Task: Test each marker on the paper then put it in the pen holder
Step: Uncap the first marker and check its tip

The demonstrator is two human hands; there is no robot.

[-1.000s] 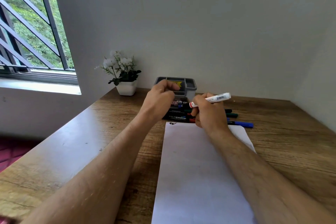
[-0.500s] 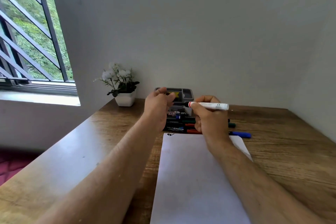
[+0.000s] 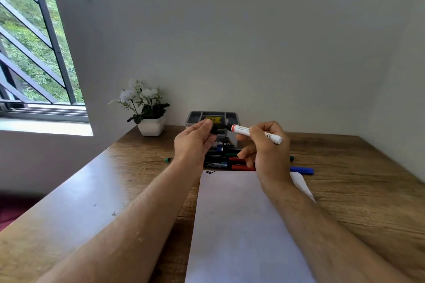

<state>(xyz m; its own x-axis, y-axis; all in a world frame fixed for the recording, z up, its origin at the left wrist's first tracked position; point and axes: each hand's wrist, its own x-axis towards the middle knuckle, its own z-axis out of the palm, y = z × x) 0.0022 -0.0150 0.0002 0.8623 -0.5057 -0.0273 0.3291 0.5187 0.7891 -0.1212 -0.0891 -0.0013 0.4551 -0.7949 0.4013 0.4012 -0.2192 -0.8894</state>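
On the long wooden desk (image 3: 358,181) set against the white wall, a white sheet of paper (image 3: 241,225) lies lengthwise between the person's forearms, with a small black scribble (image 3: 210,172) at its far left corner, apparently the only test mark made. Beyond the paper's far edge lies a row of dark-barrelled markers (image 3: 226,160), a blue one (image 3: 302,170) off to the right, and behind them stands the grey plastic compartmented pen holder (image 3: 195,117), its visible compartments looking unfilled. A second ago both hands were lower, the white-barrelled marker with a red band (image 3: 257,133) tilted up to the right; now they are raised before the holder, the marker nearly level, its dark tip pointing left. The right hand (image 3: 268,148) grips the barrel, fingers curled round it. The left hand (image 3: 195,142) pinches a small black cap (image 3: 215,130), just apart from the tip. I judge the cap is freshly off and the marker ready for testing.
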